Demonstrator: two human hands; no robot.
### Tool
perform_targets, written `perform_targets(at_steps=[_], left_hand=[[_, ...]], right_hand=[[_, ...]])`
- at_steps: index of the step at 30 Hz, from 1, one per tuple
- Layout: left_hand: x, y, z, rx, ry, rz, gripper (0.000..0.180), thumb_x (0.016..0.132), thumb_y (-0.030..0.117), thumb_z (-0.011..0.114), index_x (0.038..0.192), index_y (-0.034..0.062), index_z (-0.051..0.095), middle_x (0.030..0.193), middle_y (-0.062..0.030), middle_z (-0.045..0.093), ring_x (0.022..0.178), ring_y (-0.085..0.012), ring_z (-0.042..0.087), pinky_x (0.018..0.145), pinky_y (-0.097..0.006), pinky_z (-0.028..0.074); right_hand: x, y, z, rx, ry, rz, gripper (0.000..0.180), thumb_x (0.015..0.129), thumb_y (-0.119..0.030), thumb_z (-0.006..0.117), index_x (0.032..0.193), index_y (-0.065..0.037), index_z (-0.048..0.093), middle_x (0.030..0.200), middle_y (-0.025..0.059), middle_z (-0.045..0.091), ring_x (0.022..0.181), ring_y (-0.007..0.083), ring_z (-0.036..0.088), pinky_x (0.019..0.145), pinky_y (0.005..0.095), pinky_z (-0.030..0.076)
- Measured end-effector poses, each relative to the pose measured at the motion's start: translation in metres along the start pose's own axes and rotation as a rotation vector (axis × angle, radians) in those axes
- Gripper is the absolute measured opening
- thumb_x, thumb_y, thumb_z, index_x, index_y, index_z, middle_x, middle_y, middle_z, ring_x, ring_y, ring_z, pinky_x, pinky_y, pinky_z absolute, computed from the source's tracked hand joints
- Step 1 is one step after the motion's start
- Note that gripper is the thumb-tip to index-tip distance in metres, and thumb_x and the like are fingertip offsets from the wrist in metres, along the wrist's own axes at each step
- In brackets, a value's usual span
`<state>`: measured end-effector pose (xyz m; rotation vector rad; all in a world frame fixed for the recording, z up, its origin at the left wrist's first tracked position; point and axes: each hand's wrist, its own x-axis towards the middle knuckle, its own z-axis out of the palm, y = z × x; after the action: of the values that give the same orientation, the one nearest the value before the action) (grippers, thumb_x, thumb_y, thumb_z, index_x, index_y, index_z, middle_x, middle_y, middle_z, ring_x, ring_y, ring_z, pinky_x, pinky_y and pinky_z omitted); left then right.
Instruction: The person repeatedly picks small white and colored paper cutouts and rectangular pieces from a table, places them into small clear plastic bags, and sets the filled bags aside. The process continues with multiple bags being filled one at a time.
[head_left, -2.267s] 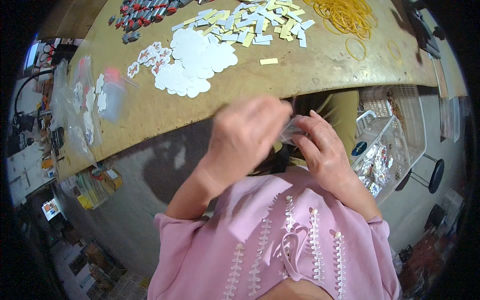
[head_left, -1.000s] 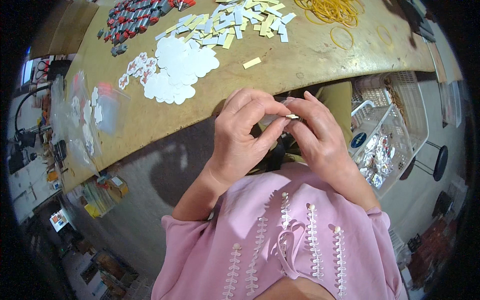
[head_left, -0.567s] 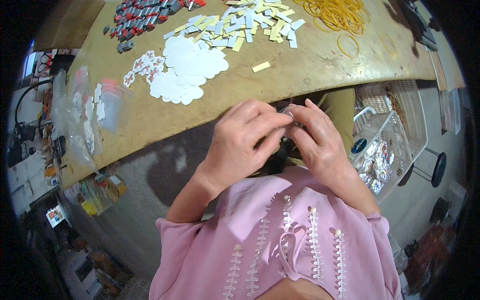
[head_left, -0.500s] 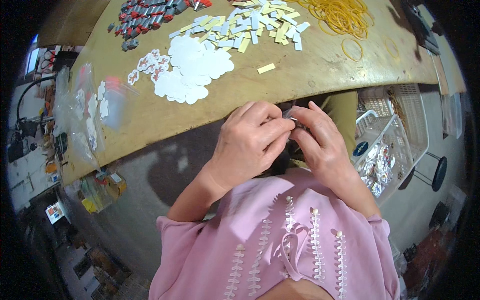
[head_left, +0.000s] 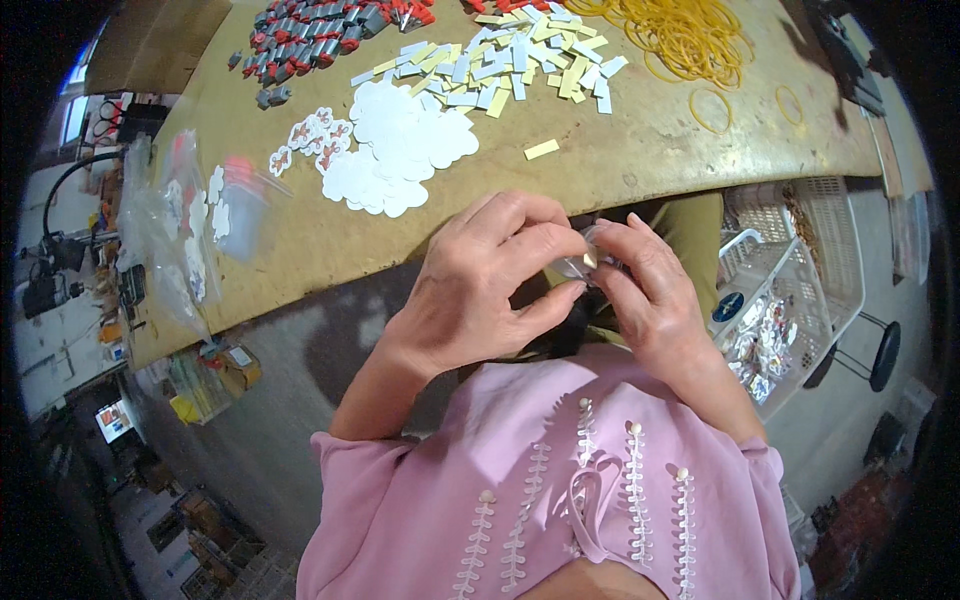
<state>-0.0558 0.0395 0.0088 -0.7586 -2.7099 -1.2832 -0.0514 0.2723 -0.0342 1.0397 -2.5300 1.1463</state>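
Just off the table's near edge, my two hands meet at a small clear plastic bag (head_left: 574, 267) that catches the light. My right hand (head_left: 652, 285) pinches its right side between thumb and fingers. My left hand (head_left: 480, 275) is curled at the other side, forefinger and thumb at the bag's edges with a gap between them. What the bag contains, if anything, is too small to tell. Beyond the hands, white scalloped cards (head_left: 385, 160) lie in a pile beside small printed cutouts (head_left: 318, 138). A single pale yellow strip (head_left: 541, 149) lies apart from the heap of yellow and bluish-white strips (head_left: 500, 65).
Grey and red small parts (head_left: 310, 45) cover the table's far left, and yellow rubber bands (head_left: 690, 45) its far right. Clear bags (head_left: 165, 240) lie at the left edge. White plastic baskets (head_left: 835, 250), one containing small filled packets (head_left: 762, 340), stand right of my knee.
My left thumb and forefinger have spread apart, and more of the clear bag shows between my hands. The view has shifted slightly.
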Motion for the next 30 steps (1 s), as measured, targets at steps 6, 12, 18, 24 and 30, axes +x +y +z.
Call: perform_targets(at_steps=[6,12,18,24,30], left_hand=[[0.003,-0.006,0.005,0.259,-0.152,0.148,0.022,0.082,0.02,0.081,0.097,0.0087,0.07,0.112,-0.0096,0.065,0.106,-0.0301,0.065,0.091,-0.043,0.055],[0.014,-0.008,-0.003,0.191,-0.295,0.182,0.025,0.084,0.02,0.084,0.104,0.0086,0.076,0.115,-0.0092,0.069,0.103,-0.0312,0.068,0.09,-0.044,0.057],[0.061,-0.045,-0.077,0.088,0.122,-0.08,0.019,0.091,0.013,0.075,0.108,0.0059,0.074,0.099,-0.0143,0.072,0.092,-0.034,0.072,0.081,-0.044,0.059],[0.1,-0.174,-0.142,0.821,0.282,-0.247,0.026,0.096,0.023,0.074,0.117,0.0094,0.074,0.107,-0.0159,0.075,0.1,-0.0375,0.074,0.085,-0.05,0.059],[0.095,-0.176,-0.139,0.738,0.313,-0.45,0.032,0.092,0.024,0.079,0.12,0.0106,0.072,0.108,-0.0128,0.077,0.091,-0.0292,0.077,0.079,-0.043,0.06]], right_hand=[[0.004,-0.003,-0.005,-0.044,-0.041,-0.083,0.02,0.093,0.001,0.071,0.112,0.007,0.069,0.126,0.0216,0.069,0.12,0.0392,0.069,0.112,0.059,0.053],[0.002,-0.007,-0.006,-0.039,-0.055,-0.036,0.014,0.09,0.002,0.073,0.103,0.007,0.071,0.124,0.021,0.069,0.12,0.0389,0.07,0.111,0.0587,0.055],[-0.006,-0.003,-0.007,-0.091,-0.058,0.002,0.012,0.087,0.002,0.073,0.098,0.006,0.071,0.123,0.0215,0.069,0.121,0.0385,0.069,0.111,0.0582,0.055],[-0.009,-0.004,-0.006,-0.091,-0.055,-0.006,0.015,0.086,0.001,0.072,0.1,0.007,0.07,0.124,0.0215,0.068,0.121,0.0381,0.069,0.112,0.0581,0.054],[-0.001,-0.004,-0.015,-0.109,-0.035,-0.022,0.019,0.086,-0.002,0.071,0.102,0.006,0.068,0.123,0.0221,0.067,0.12,0.038,0.068,0.113,0.057,0.054]])
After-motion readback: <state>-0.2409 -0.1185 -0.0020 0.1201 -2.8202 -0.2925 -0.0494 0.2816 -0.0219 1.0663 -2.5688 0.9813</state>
